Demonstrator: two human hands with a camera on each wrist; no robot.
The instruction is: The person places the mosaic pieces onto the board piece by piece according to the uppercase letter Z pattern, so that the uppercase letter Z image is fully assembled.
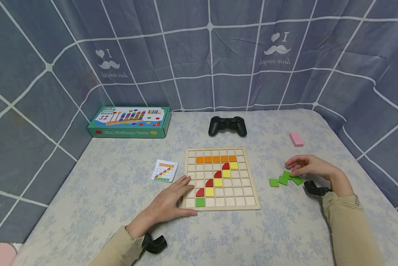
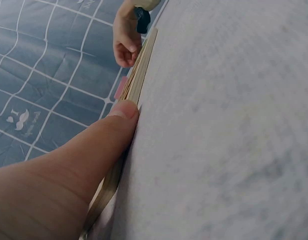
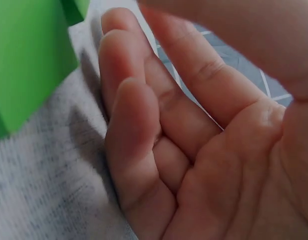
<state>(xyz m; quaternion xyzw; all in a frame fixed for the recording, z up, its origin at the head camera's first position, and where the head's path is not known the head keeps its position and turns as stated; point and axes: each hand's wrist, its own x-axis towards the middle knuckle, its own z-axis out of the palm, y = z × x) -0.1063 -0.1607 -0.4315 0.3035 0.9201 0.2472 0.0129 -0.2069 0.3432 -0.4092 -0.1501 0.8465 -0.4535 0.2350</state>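
Note:
A square wooden grid board [image 1: 220, 202] lies flat, bearing a row of orange tiles, a diagonal of red quarter-round and yellow tiles, and one green tile [image 1: 200, 202] near its lower left corner. My left hand [image 1: 167, 201] rests against that corner, its fingers extended along the left side. In the left wrist view the thumb [image 2: 101, 135] presses the board's edge. To the right, several loose green square tiles [image 1: 274, 183] lie on the cloth. My right hand [image 1: 313, 166] hovers over them, fingers loosely bent, with a gap between thumb and forefinger; whether the thumb touches a tile is unclear.
A small pattern card [image 1: 164, 170] lies left of the board. Behind it stand a green game box [image 1: 129, 122] and a black game controller [image 1: 227, 125]. A pink block [image 1: 296, 139] sits beyond my right hand. Grid-patterned cloth [image 1: 192, 55] hangs around the table.

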